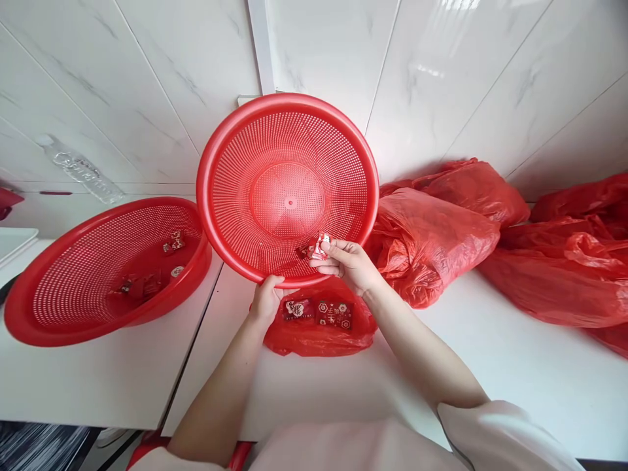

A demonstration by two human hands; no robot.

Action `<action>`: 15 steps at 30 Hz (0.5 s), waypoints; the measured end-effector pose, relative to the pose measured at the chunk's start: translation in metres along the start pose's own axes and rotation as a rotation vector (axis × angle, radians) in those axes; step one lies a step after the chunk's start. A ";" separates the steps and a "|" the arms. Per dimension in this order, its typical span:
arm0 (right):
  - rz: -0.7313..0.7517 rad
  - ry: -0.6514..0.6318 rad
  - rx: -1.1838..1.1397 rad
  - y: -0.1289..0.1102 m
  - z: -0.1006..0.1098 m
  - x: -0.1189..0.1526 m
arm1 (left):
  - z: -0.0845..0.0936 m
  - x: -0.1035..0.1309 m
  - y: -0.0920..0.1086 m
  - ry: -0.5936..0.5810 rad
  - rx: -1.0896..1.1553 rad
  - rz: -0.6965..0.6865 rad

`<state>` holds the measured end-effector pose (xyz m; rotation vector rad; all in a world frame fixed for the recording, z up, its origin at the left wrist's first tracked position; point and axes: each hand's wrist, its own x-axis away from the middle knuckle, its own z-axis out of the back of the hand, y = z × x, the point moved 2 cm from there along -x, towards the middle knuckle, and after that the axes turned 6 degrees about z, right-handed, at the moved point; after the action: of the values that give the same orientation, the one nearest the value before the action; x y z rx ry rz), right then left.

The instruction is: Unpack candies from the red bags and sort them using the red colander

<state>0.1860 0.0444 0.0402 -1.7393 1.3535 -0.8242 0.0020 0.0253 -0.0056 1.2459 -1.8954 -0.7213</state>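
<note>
My left hand [266, 299] grips the lower rim of a red plastic colander basket [289, 140], which is tilted up so its inside faces me. Over that rim, my right hand [346, 261] pinches a small red and white wrapped packet [321, 244]. A darker red packet [305, 251] shows just beside it, partly hidden by the fingers. Below the colander lies an open red plastic bag [318, 343] with a few red printed packets [334, 315] in it. Apart from those, the tilted colander holds nothing else that I can see.
A second red colander [63, 327] stands at the left with several small packets [147, 286] inside. Full red plastic bags [441, 226] sit at the right along the tiled wall [441, 78]. A clear plastic bottle [81, 171] leans at the back left on the white table [417, 379].
</note>
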 end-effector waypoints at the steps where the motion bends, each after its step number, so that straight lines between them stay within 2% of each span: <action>1: 0.002 -0.006 0.005 0.001 -0.001 0.000 | 0.000 0.000 0.000 -0.006 0.000 -0.011; 5: 0.058 -0.010 0.061 0.001 -0.005 0.001 | 0.001 0.000 -0.001 -0.022 -0.002 -0.013; 10: 0.145 0.066 0.182 -0.002 -0.004 0.003 | -0.001 0.001 0.000 -0.002 0.004 -0.005; 15: 0.173 0.057 0.210 -0.002 -0.004 0.004 | 0.000 0.000 -0.001 -0.010 0.007 -0.001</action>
<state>0.1843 0.0398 0.0440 -1.4260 1.3800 -0.8897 0.0022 0.0250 -0.0065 1.2498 -1.9066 -0.7237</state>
